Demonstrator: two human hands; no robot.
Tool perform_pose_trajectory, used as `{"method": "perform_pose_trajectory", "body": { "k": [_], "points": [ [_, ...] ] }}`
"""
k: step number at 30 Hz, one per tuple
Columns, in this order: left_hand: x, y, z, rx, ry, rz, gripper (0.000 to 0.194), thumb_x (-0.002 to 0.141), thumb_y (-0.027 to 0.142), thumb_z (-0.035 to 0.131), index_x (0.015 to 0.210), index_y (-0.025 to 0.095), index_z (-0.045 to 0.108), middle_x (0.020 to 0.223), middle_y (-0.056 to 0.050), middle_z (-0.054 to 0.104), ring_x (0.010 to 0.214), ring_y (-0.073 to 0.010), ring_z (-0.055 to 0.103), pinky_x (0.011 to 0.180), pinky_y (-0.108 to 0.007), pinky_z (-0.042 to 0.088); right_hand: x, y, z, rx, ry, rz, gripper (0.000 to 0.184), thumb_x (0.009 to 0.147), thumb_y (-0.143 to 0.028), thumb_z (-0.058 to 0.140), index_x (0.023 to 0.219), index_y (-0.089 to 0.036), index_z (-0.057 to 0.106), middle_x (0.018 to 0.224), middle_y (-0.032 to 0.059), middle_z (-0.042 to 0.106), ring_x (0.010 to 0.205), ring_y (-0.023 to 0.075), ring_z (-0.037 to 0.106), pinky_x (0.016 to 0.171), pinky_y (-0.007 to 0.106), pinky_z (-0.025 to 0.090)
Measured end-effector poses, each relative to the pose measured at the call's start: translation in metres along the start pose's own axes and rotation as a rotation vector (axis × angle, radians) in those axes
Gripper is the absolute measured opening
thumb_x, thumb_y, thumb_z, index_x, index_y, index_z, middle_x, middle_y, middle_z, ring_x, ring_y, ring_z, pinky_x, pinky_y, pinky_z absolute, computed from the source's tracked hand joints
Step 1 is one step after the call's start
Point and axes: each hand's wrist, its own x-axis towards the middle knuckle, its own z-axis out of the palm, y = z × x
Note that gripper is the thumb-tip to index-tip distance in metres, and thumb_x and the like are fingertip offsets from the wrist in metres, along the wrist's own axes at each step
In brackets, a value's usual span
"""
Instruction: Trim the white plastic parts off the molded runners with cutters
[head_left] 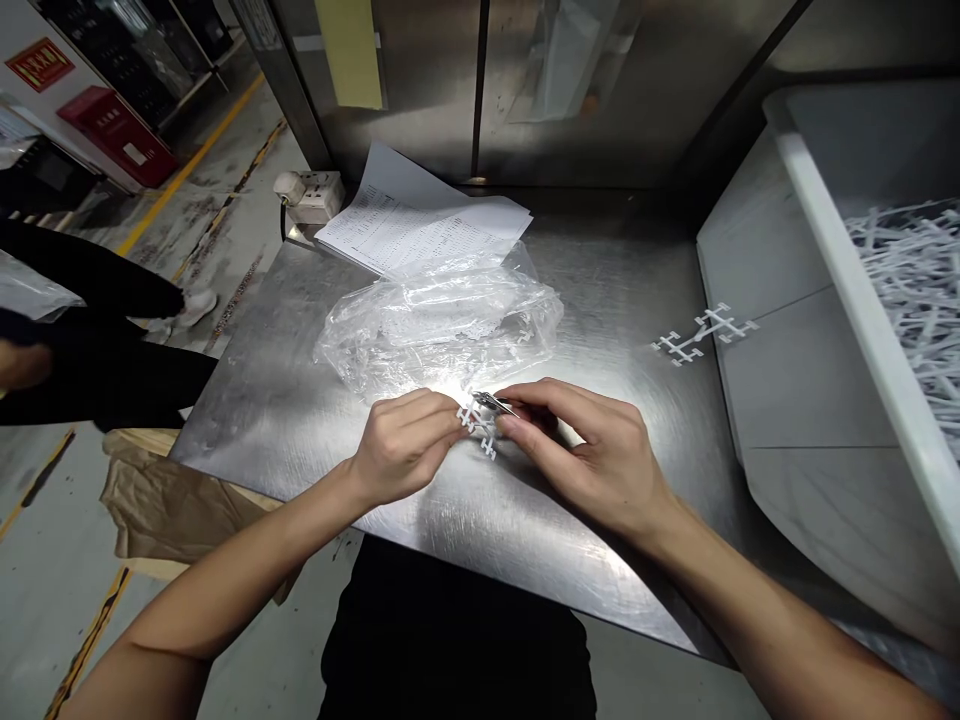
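Note:
Between my fingers over the metal table is a white plastic sprue (486,444) with small parts on its branches. My left hand (409,440) pinches it from the left side. In my right hand (581,440) is a small metal pair of nippers (491,402), its tip touching or right beside the sprue; its handles are mostly hidden by the fingers. Just beyond the hands lies a clear plastic bag (442,325) with some small white pieces visible through it. A second white sprue (705,333) lies to the right, against the grey bin.
The grey bin (814,300) at the right holds a heap of white sprues (919,300). Printed papers (427,220) and a power socket (316,197) sit at the table's back. At left, another person's dark-clothed legs (97,290) are near brown paper (169,500).

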Motion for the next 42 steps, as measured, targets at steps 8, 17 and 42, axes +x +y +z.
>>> {"method": "perform_pose_trajectory", "body": {
  "k": [8,17,42],
  "points": [
    [-0.001,0.0,0.001,0.027,-0.015,0.02,0.016,0.107,0.011,0.063,0.111,0.02,0.075,0.095,-0.006,0.082,0.082,-0.018,0.077,0.073,-0.03,0.061,0.0,-0.003,0.001,-0.009,0.0,0.001,0.012,0.108,-0.029,0.07,0.114,-0.023,0.078,0.091,0.0036,0.079,0.077,0.02,0.072,0.071,0.034,0.055],
    [-0.004,-0.004,0.006,0.053,-0.036,-0.05,0.01,0.108,0.015,0.066,0.105,0.019,0.075,0.091,-0.005,0.08,0.082,-0.0171,0.076,0.074,-0.03,0.061,0.002,0.01,0.015,0.152,0.01,0.3,0.016,0.103,-0.034,0.073,0.1,-0.021,0.081,0.079,0.0006,0.077,0.069,0.0173,0.068,0.064,0.03,0.051],
    [-0.003,-0.003,0.007,0.11,-0.032,-0.047,0.011,0.107,0.013,0.065,0.105,0.018,0.074,0.093,-0.005,0.081,0.082,-0.018,0.078,0.074,-0.03,0.061,0.002,-0.013,0.007,0.057,-0.052,0.273,0.014,0.104,-0.035,0.072,0.104,-0.022,0.079,0.078,-0.0007,0.072,0.068,0.0173,0.065,0.066,0.033,0.048]
  ]
}}
